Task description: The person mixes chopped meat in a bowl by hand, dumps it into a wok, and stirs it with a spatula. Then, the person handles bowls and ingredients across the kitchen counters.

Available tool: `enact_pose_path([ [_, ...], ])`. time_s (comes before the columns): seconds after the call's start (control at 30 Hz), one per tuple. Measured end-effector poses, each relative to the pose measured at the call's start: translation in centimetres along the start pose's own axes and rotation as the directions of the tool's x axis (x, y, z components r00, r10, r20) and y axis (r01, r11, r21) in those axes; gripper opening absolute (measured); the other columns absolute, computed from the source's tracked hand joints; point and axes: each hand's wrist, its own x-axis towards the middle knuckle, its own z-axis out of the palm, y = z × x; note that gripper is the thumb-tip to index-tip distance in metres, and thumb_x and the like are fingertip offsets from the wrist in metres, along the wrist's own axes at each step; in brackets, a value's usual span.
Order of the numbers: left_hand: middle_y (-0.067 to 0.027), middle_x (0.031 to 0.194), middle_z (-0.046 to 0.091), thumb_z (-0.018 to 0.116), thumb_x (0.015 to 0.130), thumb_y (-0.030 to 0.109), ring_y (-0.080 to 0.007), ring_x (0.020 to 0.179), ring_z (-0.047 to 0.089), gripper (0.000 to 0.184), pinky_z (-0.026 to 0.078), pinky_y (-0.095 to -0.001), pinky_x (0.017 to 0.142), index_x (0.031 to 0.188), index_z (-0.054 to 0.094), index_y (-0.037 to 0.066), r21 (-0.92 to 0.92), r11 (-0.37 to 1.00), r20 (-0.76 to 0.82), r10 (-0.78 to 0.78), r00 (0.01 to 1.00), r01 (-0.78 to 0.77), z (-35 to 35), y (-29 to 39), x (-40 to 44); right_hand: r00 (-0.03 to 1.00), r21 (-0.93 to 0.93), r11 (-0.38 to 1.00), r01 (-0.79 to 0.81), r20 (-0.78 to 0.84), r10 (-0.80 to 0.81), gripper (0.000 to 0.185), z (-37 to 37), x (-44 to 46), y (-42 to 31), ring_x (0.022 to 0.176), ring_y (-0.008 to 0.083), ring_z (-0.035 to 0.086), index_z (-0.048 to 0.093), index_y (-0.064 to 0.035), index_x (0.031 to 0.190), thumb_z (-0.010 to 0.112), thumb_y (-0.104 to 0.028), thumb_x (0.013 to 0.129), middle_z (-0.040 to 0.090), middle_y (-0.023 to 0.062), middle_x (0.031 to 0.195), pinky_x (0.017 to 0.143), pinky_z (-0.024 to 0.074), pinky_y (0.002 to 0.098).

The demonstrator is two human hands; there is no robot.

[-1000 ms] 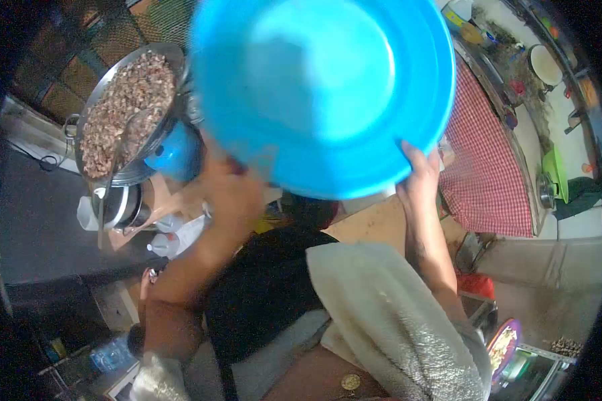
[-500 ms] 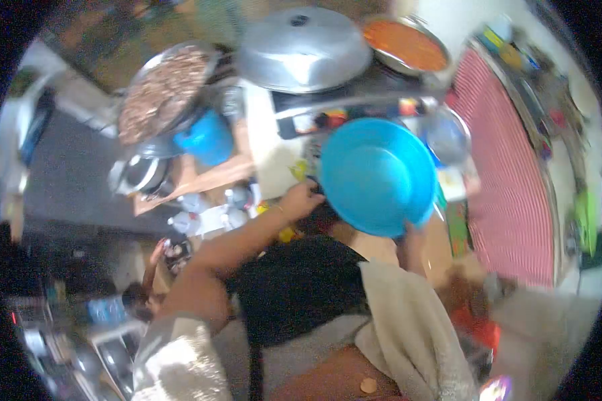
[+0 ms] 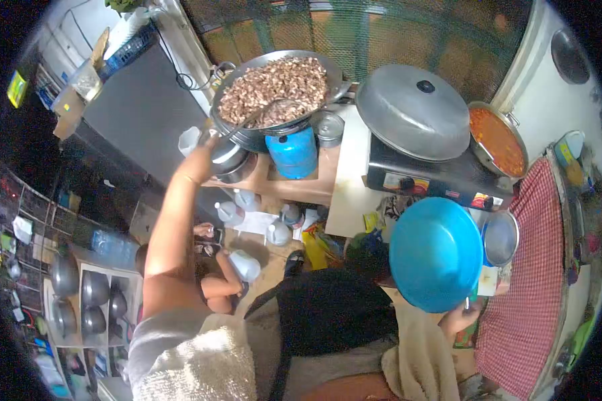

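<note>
My left hand (image 3: 211, 145) reaches forward and is closed around the handle of a long metal ladle (image 3: 249, 121). The ladle's head rests among chopped brown meat (image 3: 274, 80) in a wide wok (image 3: 336, 70). On the other side, my right hand (image 3: 460, 318) grips the lower rim of a blue plastic basin (image 3: 435, 254), tilted so its bare inside faces me. Under the wok stands a blue gas cylinder (image 3: 292, 154). A lidded pot (image 3: 231, 160) is just below my left hand.
A domed metal lid (image 3: 415, 110) covers a pan on the black stove (image 3: 421, 184), beside a pan of red-orange stew (image 3: 498, 140). Near the basin are a metal pot (image 3: 500, 238) and a checked red cloth (image 3: 522, 281). Another person (image 3: 221, 287) sits low at left, near plastic jugs (image 3: 279, 232).
The view has swung left and up. My left hand has gone from beside the basin to the wok and taken hold of the ladle. My right hand still holds the basin.
</note>
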Motion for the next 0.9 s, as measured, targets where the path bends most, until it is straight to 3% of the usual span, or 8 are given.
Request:
enact_pose_path([
  [0.07,-0.0258,0.095,0.065,0.059,0.076,-0.001,-0.0405,0.095,0.062,0.032,0.050,-0.0472,0.080,0.107,0.065,0.004,-0.124,0.992,-0.225,0.003,0.974,-0.032,-1.3,2.6,-1.3,0.999,0.103,0.994,0.039,0.008,-0.040,0.031,1.7,-0.5,-0.8,0.096,0.0273,0.051,0.053,0.0053,0.109,0.065,-0.012,0.086,0.054,0.0169,0.104,0.085,0.0442,0.0365],
  [0.2,-0.0172,0.085,0.066,0.071,0.078,0.012,-0.0325,0.081,0.064,0.020,0.051,-0.0403,0.072,0.097,0.069,0.008,-0.153,0.930,-0.553,0.199,0.809,-0.334,-7.6,6.8,0.7,0.994,-0.054,0.992,0.113,-0.004,-0.114,0.030,7.1,-3.1,-5.9,0.101,0.0289,0.050,0.053,0.0026,0.110,0.064,-0.008,0.083,0.054,0.0151,0.104,0.095,0.0381,0.0390],
  [0.37,-0.0115,0.081,0.060,0.072,0.079,0.018,-0.0204,0.075,0.057,0.018,0.047,-0.0322,0.069,0.083,0.062,0.004,-0.421,0.691,-0.797,0.028,0.604,-0.588,-7.6,10.0,11.7,0.989,-0.010,0.992,0.127,0.077,-0.126,0.030,13.7,-7.8,-15.3,0.098,0.0246,0.050,0.053,0.0009,0.108,0.067,-0.006,0.081,0.054,0.0125,0.105,0.091,0.0397,0.0365],
  [0.47,-0.0097,0.084,0.056,0.065,0.083,0.015,-0.0178,0.076,0.053,0.020,0.045,-0.0299,0.069,0.093,0.054,0.002,-0.843,0.196,-0.532,-0.443,0.721,-0.501,-6.1,12.5,17.1,0.986,0.022,0.986,0.164,0.036,-0.165,0.028,15.6,-9.9,-18.0,0.099,0.0230,0.049,0.052,0.0004,0.107,0.064,-0.001,0.082,0.053,0.0112,0.104,0.090,0.0407,0.0352],
  [0.57,-0.0060,0.084,0.052,0.057,0.084,0.010,-0.0153,0.073,0.050,0.025,0.044,-0.0302,0.067,0.104,0.046,0.001,-0.812,-0.025,-0.460,-0.589,0.664,-0.584,-4.8,12.4,22.5,0.985,0.024,0.985,0.173,0.016,-0.173,0.025,16.0,-11.4,-18.4,0.094,0.0208,0.049,0.051,-0.0014,0.104,0.064,0.001,0.082,0.052,0.0083,0.100,0.086,0.0419,0.0343],
  [0.7,-0.0130,0.094,0.052,0.051,0.082,0.006,-0.0200,0.087,0.051,0.027,0.043,-0.0324,0.083,0.106,0.042,-0.002,-0.762,0.061,-0.546,-0.595,0.590,-0.644,-9.4,12.1,21.7,0.990,0.063,0.988,0.143,0.002,-0.143,0.023,14.7,-12.4,-19.3,0.088,0.0194,0.050,0.051,-0.0014,0.102,0.063,0.002,0.082,0.052,0.0069,0.095,0.085,0.0421,0.0342],
  [0.77,-0.0134,0.095,0.052,0.051,0.082,0.004,-0.0205,0.086,0.052,0.028,0.043,-0.0337,0.082,0.108,0.042,-0.002,-0.792,-0.041,-0.490,-0.552,0.674,-0.609,-11.1,11.2,22.0,0.985,0.012,0.985,0.174,-0.007,-0.174,0.022,13.8,-11.7,-18.3,0.088,0.0194,0.050,0.052,-0.0010,0.101,0.062,0.002,0.081,0.052,0.0073,0.095,0.084,0.0422,0.0343],
  [0.9,-0.0066,0.078,0.052,0.048,0.090,0.010,-0.0134,0.055,0.047,0.017,0.040,-0.0283,0.047,0.105,0.044,0.004,-0.710,-0.304,-0.450,-0.499,0.741,-0.635,-11.4,11.0,24.2,0.987,-0.034,0.987,0.156,0.055,-0.154,0.025,12.8,-8.6,-14.5,0.094,0.0236,0.051,0.053,-0.0004,0.102,0.064,0.001,0.079,0.054,0.0110,0.099,0.087,0.0430,0.0353],
])
